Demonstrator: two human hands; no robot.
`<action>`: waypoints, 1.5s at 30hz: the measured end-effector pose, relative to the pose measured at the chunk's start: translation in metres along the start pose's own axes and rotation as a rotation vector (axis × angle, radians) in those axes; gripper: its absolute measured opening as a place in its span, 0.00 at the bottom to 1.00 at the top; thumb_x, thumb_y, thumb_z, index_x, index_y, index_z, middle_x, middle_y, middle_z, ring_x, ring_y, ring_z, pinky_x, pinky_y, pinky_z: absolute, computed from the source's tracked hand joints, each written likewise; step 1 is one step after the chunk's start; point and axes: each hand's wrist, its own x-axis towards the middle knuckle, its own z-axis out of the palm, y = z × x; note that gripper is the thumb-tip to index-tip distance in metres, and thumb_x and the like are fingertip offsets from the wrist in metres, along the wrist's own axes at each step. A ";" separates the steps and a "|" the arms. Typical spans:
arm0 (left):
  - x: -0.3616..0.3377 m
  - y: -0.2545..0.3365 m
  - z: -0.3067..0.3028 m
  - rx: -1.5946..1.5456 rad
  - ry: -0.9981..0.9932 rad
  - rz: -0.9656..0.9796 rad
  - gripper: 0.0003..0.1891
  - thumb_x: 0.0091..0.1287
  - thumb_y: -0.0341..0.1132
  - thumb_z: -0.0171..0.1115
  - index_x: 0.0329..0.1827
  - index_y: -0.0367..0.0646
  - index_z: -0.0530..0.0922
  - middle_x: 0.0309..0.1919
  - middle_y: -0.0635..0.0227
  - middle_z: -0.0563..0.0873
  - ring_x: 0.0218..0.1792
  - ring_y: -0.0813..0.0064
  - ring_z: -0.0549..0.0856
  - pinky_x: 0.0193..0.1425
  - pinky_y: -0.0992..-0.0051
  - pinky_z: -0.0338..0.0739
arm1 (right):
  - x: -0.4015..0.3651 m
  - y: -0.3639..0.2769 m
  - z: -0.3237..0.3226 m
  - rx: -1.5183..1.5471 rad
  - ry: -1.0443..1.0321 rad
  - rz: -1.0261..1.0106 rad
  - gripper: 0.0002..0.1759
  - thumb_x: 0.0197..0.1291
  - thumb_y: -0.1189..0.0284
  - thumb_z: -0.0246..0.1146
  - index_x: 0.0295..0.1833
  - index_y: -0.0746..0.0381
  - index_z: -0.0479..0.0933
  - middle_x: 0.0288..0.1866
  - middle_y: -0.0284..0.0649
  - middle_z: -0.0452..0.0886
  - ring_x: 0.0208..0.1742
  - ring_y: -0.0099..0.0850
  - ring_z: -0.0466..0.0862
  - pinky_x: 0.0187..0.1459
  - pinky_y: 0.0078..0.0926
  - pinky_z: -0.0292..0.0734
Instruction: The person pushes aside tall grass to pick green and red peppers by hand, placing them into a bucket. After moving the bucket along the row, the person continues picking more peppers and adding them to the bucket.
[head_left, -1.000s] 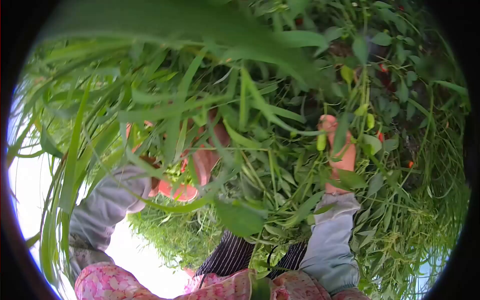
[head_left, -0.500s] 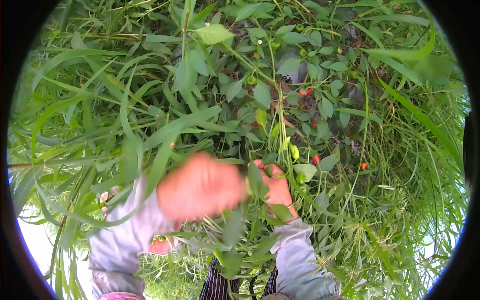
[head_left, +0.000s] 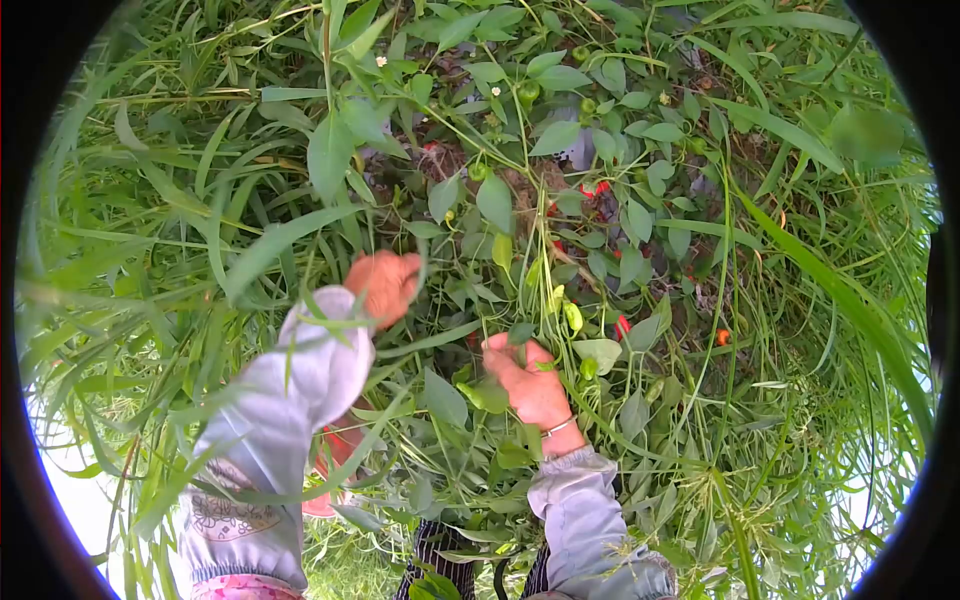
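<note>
Among the pepper plant's leaves, my right hand (head_left: pixel 535 385) is closed with bent fingers. A dark green leaf (head_left: pixel 520 333) lies at its fingertips, and what they grip is hidden. Further left and higher, my left hand (head_left: pixel 383 288) is curled closed amid long grass blades, its contents out of sight. Just above my right hand hang pale green peppers (head_left: pixel 573 317), with a red pepper (head_left: pixel 622 327) to their right. An orange-red pepper (head_left: pixel 722 338) sits lower in the foliage further right.
Long grass blades (head_left: pixel 270 250) cross in front of my left arm. A red container (head_left: pixel 340 445), partly covered by leaves, is beneath that arm. More red peppers (head_left: pixel 597 188) show deeper in the plants. Dense grass (head_left: pixel 850 300) stands on the right side.
My left hand has moved up and left, away from beside my right hand. My right hand has shifted slightly left and down. The view has shifted a little.
</note>
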 end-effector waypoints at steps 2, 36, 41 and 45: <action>-0.016 0.013 0.015 -0.095 0.048 0.034 0.15 0.59 0.31 0.59 0.51 0.43 0.77 0.33 0.52 0.82 0.33 0.61 0.82 0.41 0.68 0.76 | 0.001 0.000 0.001 -0.060 0.004 0.004 0.08 0.60 0.75 0.61 0.45 0.63 0.76 0.34 0.32 0.80 0.33 0.21 0.76 0.35 0.20 0.73; -0.109 0.068 0.035 -0.793 0.529 0.156 0.10 0.63 0.19 0.50 0.43 0.40 0.77 0.41 0.66 0.80 0.42 0.75 0.81 0.45 0.76 0.76 | 0.011 -0.007 0.002 0.572 -0.095 0.087 0.22 0.61 0.62 0.62 0.53 0.68 0.73 0.50 0.46 0.80 0.47 0.38 0.83 0.45 0.31 0.81; -0.106 0.072 0.032 -0.180 0.408 0.292 0.19 0.53 0.30 0.64 0.49 0.40 0.75 0.39 0.58 0.81 0.40 0.58 0.82 0.42 0.65 0.77 | 0.015 0.006 -0.003 0.515 -0.116 -0.007 0.21 0.62 0.64 0.62 0.53 0.69 0.73 0.48 0.46 0.81 0.50 0.36 0.82 0.47 0.28 0.80; -0.096 0.087 0.046 0.014 0.282 0.151 0.27 0.53 0.34 0.63 0.58 0.43 0.70 0.39 0.57 0.82 0.38 0.56 0.83 0.38 0.60 0.77 | 0.014 -0.002 0.004 0.209 0.015 -0.096 0.17 0.61 0.70 0.63 0.52 0.67 0.73 0.46 0.42 0.82 0.45 0.27 0.82 0.45 0.22 0.78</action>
